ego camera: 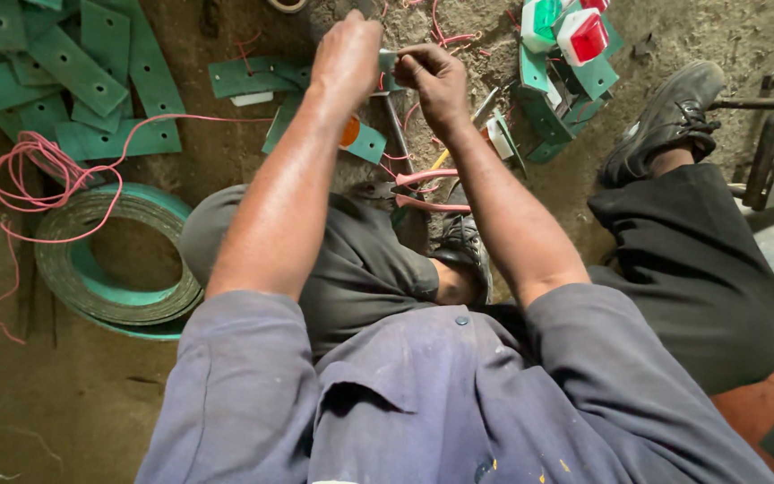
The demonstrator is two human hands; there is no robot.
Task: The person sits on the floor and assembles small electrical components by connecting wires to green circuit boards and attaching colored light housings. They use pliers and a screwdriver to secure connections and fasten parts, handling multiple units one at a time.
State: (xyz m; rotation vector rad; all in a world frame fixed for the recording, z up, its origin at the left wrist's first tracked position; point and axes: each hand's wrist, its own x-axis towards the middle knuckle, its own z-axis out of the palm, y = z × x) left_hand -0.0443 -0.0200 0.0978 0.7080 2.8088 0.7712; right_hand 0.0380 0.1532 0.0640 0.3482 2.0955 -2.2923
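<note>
I see little free dirt floor [64, 394] ahead: cut green plastic strips [73, 72] and a coiled green band roll [114, 269] crowd the left, red-and-green lamp housings [575, 36] the right. My left hand [347, 58] and right hand [432, 81] meet over a small green plastic piece [388, 61], each grip closed on it. Fingers hide most of it; pink-handled pliers [423, 193] lie below.

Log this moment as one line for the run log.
left hand: on small green piece | right hand: pinching same piece | pink-handled pliers: lying on ground | green strip roll: left
</note>
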